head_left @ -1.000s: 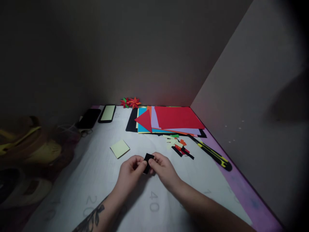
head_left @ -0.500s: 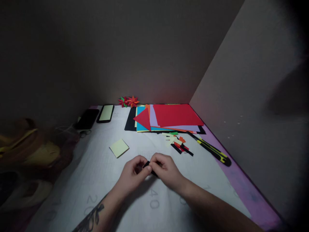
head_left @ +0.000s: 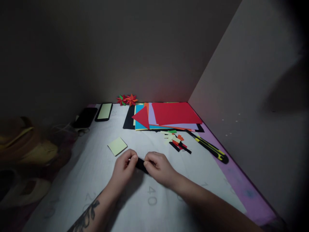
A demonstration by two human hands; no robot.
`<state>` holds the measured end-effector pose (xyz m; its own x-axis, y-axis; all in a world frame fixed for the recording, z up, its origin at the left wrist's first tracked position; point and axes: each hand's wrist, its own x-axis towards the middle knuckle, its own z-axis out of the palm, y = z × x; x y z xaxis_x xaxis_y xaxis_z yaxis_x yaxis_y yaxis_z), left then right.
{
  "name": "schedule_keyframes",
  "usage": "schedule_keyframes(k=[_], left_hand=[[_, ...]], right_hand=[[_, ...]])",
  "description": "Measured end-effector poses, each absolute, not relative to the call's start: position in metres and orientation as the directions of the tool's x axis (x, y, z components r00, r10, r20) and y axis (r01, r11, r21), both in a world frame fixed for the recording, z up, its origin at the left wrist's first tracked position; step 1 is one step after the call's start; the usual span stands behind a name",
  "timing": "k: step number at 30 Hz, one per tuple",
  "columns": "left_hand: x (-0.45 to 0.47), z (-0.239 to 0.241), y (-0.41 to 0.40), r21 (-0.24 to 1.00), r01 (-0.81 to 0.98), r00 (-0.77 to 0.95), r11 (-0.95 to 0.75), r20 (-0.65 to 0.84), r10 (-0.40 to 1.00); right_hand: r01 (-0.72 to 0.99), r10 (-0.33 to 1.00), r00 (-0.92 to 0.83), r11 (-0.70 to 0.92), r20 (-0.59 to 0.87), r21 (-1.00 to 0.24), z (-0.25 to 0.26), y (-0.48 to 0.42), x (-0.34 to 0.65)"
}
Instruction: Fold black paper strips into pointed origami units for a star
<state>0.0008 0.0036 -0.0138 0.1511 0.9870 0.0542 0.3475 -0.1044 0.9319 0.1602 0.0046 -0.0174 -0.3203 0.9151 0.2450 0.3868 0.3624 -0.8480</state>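
Note:
A small piece of black paper [head_left: 142, 165] is stretched between my hands, just above the white table cover. My left hand [head_left: 125, 163] pinches its left end between thumb and fingers. The right end is gripped by my right hand [head_left: 158, 167], whose curled fingers hide part of the paper. Just beyond my left hand lies a pale yellow paper square [head_left: 117, 146] with a dark edge. Past my right hand sits a loose heap of cut paper strips [head_left: 177, 140] in black, red, orange, green and cream.
Coloured sheets, a red one [head_left: 176, 113] on top, lie stacked by the back wall with a red triangle [head_left: 143, 117]. A yellow-black utility knife [head_left: 212, 149] rests at right. Two folded paper stars [head_left: 131, 100], a phone [head_left: 104, 112] and a black object [head_left: 86, 117] stand back left.
My hands have moved apart, the left one shifting leftward, so more of the black paper shows between them. The whole view has shifted slightly.

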Motion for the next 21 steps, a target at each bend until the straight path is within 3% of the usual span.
schedule_keyframes(k=[4, 9, 11, 14, 17, 21], left_hand=[[-0.010, -0.014, 0.012, 0.971, 0.240, 0.069, -0.003, -0.014, 0.998], [-0.025, -0.011, 0.021, 0.985, 0.169, -0.231, -0.022, 0.061, 0.971], [-0.024, -0.012, 0.020, 0.941, 0.337, -0.107, -0.041, 0.081, 0.991], [-0.013, -0.014, 0.011, 0.775, 0.583, 0.134, -0.245, 0.205, 0.970], [-0.002, -0.014, 0.002, 0.656, 0.656, 0.285, -0.372, 0.241, 0.928], [0.002, -0.012, -0.001, 0.630, 0.674, 0.344, -0.386, 0.195, 0.918]], right_hand=[[0.360, 0.920, -0.317, 0.340, 0.229, -0.869, -0.019, 0.006, 0.163], [0.337, 0.946, -0.207, 0.310, 0.251, -0.889, -0.028, 0.008, 0.176], [0.340, 0.937, -0.155, 0.347, 0.312, -0.874, -0.029, 0.009, 0.176], [0.369, 0.886, -0.160, 0.463, 0.435, -0.806, -0.028, 0.007, 0.170], [0.406, 0.851, -0.249, 0.524, 0.462, -0.749, -0.029, 0.004, 0.164], [0.416, 0.860, -0.294, 0.509, 0.418, -0.754, -0.034, 0.002, 0.161]])
